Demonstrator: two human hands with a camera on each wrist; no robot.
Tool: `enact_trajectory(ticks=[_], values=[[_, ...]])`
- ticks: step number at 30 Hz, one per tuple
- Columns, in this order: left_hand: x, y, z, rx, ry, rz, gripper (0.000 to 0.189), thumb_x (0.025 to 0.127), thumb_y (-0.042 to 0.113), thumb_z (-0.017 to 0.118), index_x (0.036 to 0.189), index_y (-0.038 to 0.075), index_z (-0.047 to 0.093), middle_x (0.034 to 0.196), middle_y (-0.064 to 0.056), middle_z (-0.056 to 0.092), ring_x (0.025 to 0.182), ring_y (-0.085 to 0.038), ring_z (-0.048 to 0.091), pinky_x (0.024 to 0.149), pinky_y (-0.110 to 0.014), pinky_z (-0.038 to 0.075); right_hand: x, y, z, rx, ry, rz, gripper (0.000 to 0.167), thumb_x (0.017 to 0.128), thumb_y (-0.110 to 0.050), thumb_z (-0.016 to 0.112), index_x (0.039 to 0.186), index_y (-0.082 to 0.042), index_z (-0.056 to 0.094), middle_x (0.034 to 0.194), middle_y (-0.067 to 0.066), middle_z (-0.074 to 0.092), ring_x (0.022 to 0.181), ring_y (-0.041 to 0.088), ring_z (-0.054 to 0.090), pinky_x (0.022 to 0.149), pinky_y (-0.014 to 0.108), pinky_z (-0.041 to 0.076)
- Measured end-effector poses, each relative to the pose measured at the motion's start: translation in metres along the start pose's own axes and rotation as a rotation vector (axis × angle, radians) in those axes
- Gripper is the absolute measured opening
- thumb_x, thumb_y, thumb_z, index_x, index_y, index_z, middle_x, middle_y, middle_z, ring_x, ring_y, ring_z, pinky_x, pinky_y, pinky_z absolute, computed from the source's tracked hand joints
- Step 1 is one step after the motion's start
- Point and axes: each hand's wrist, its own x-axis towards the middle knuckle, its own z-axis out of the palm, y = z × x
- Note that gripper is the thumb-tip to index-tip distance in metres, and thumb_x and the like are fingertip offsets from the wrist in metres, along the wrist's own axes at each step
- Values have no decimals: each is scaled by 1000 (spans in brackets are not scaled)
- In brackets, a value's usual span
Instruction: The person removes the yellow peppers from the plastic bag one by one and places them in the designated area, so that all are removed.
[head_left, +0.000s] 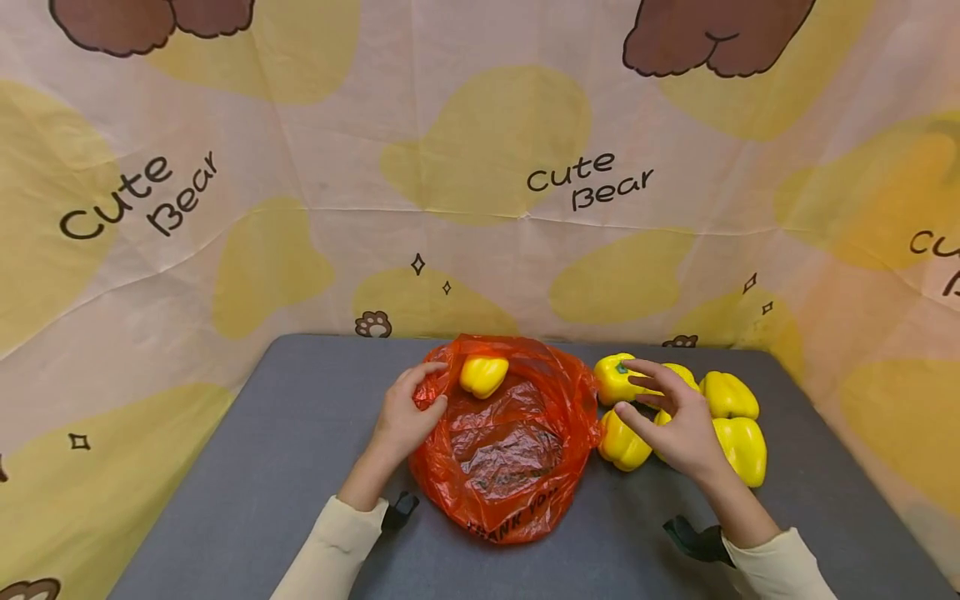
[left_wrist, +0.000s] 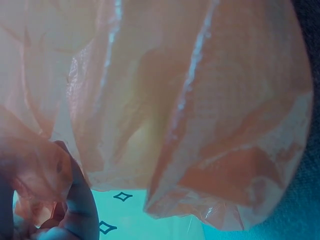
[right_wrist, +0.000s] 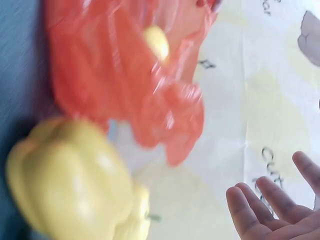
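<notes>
A red translucent plastic bag (head_left: 436,467) stands with its mouth spread wide, a yellow bell pepper (head_left: 483,377) showing inside near the far side. At the bag's left rim, my left hand (head_left: 408,412) pinches the bunched plastic between thumb and fingers. In the left wrist view the bag (left_wrist: 235,100) fills most of the picture. My right hand (head_left: 681,425) hovers over several yellow bell peppers (head_left: 624,443) right of the bag, its fingers spread and holding nothing. The right wrist view shows that hand (right_wrist: 275,215) apart from the nearest pepper (right_wrist: 75,185).
The grey tabletop (head_left: 300,467) carries the bag and the peppers. Behind it hangs a printed cloth (head_left: 480,167) with lettering and yellow patches, which also runs along both sides. Dark straps (head_left: 697,540) hang at both wrists.
</notes>
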Motion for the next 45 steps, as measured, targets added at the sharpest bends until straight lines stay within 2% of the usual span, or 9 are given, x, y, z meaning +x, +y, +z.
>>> enact_trajectory(ticks=[3, 10, 15, 17, 23, 29, 33, 39, 45], values=[[0, 1, 0, -2, 6, -1, 43, 77, 3, 71, 118, 16, 66, 115, -12, 64, 104, -27, 61, 87, -41, 53, 6, -6, 11, 52, -30, -7, 52, 81, -4, 74, 130, -10, 57, 126, 7, 58, 108, -1, 60, 86, 16, 51], [0, 2, -1, -6, 1, -22, 42, 79, 5, 71, 119, 17, 66, 115, -12, 63, 104, -27, 62, 86, -40, 53, 17, -16, 38, 123, -101, -4, 49, 84, -10, 73, 130, -13, 56, 126, 11, 59, 109, 28, 62, 85, 25, 54], [1, 5, -1, -11, -10, -48, 40, 81, 7, 70, 119, 19, 65, 116, -11, 62, 104, -27, 61, 86, -40, 54, 24, -22, 55, 186, -150, -3, 47, 85, -13, 72, 130, -17, 57, 129, 5, 57, 113, 25, 59, 90, 44, 53], [1, 5, -1, -14, -15, -53, 40, 81, 8, 69, 119, 19, 65, 117, -11, 62, 105, -27, 61, 86, -41, 54, 26, -23, 62, 193, -163, 4, 47, 85, -15, 72, 130, -17, 57, 130, 5, 56, 113, 24, 58, 90, 47, 52], [1, 6, -1, -9, -12, -62, 40, 81, 8, 70, 119, 19, 65, 118, -11, 62, 107, -28, 61, 87, -42, 54, 36, -20, 81, 172, -181, -15, 47, 84, -18, 74, 128, -17, 58, 129, 8, 57, 112, 24, 57, 89, 47, 52], [1, 8, 0, -6, -9, -64, 40, 81, 9, 70, 119, 19, 65, 119, -11, 62, 107, -28, 61, 87, -42, 54, 45, -13, 100, 113, -221, -53, 42, 85, -25, 73, 124, -24, 61, 127, 1, 59, 114, 21, 54, 92, 51, 48], [3, 7, 1, -13, -20, -78, 40, 82, 10, 70, 120, 20, 65, 120, -10, 61, 108, -27, 61, 87, -42, 54, 51, -8, 109, 92, -247, -35, 41, 85, -28, 73, 123, -21, 62, 126, 0, 59, 115, 23, 54, 93, 50, 47], [4, 5, 2, -9, -19, -68, 41, 81, 8, 71, 120, 20, 64, 119, -10, 61, 108, -27, 61, 88, -42, 53, 60, -3, 121, 124, -283, 21, 41, 85, -28, 73, 122, -15, 63, 128, 4, 57, 118, 27, 54, 91, 51, 50], [3, 3, 3, -17, -15, -56, 43, 80, 6, 71, 121, 19, 64, 120, -11, 61, 108, -28, 61, 88, -43, 54, 65, 0, 137, 69, -290, 24, 38, 83, -27, 74, 118, -15, 66, 124, 5, 59, 118, 31, 53, 91, 53, 49]])
